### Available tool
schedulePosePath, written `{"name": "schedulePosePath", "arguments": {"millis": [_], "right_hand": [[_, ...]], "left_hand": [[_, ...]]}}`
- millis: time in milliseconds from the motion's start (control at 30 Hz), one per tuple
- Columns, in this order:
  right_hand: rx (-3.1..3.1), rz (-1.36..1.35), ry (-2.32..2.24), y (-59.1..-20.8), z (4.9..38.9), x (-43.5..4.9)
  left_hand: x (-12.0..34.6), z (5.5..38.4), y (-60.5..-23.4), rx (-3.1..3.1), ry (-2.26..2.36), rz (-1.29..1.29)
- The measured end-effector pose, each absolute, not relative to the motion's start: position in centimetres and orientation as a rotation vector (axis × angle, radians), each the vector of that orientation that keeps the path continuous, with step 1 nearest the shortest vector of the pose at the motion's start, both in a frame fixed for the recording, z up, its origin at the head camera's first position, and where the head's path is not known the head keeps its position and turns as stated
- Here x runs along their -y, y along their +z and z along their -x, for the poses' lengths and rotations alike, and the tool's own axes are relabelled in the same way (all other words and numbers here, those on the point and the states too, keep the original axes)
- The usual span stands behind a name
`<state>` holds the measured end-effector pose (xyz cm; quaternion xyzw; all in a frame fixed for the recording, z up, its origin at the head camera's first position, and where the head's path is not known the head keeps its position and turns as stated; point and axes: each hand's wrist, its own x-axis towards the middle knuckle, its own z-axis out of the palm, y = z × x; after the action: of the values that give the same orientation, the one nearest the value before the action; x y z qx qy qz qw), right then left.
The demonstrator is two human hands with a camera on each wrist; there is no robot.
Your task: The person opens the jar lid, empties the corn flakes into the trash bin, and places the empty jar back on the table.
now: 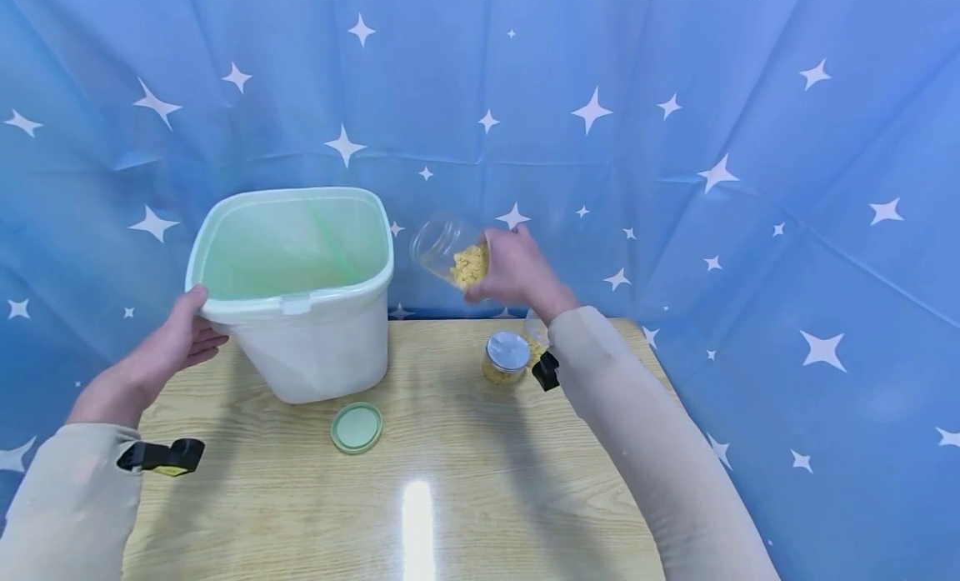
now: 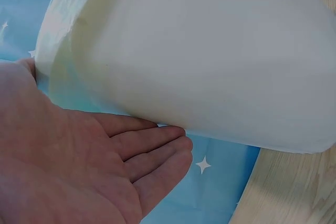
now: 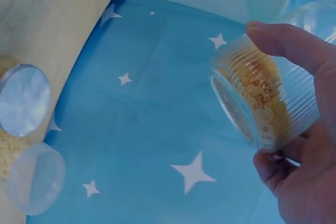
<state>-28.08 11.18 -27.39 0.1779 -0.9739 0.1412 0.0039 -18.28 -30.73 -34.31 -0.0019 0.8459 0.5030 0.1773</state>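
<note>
A white bucket-like container point(image 1: 315, 348) with a pale green rim stands at the back left of the table, its mouth open. My left hand point(image 1: 168, 348) holds its left rim, thumb on top; in the left wrist view, the hand's point(image 2: 105, 156) fingers lie nearly straight along the wall. My right hand point(image 1: 517, 264) grips a clear jar point(image 1: 437, 243) in the air, right of the container. The jar lies tilted, mouth toward the container, with yellow flaky bits point(image 1: 469, 266) inside. In the right wrist view, thumb and fingers wrap around the ribbed jar point(image 3: 252, 95).
A small round green lid point(image 1: 357, 428) lies on the wooden table point(image 1: 300, 514) before the container. A jar with a silver lid point(image 1: 507, 350) stands at the back right, beside another clear vessel point(image 3: 37, 179) partly hidden by my right arm. A blue starred curtain point(image 1: 525, 64) hangs behind.
</note>
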Motion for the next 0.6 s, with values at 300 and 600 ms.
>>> {"name": "schedulePosePath", "arguments": {"millis": [300,600], "right_hand": [[3.007,-0.515,0.269,-25.2,28.5,-10.0],[2.994,-0.469,0.086,-24.1,28.7,-9.0]], "left_hand": [[30.0,18.3,-34.6,-2.423,1.432,-0.044],[29.4,18.8,-34.5,-2.365,1.429,-0.027]]}}
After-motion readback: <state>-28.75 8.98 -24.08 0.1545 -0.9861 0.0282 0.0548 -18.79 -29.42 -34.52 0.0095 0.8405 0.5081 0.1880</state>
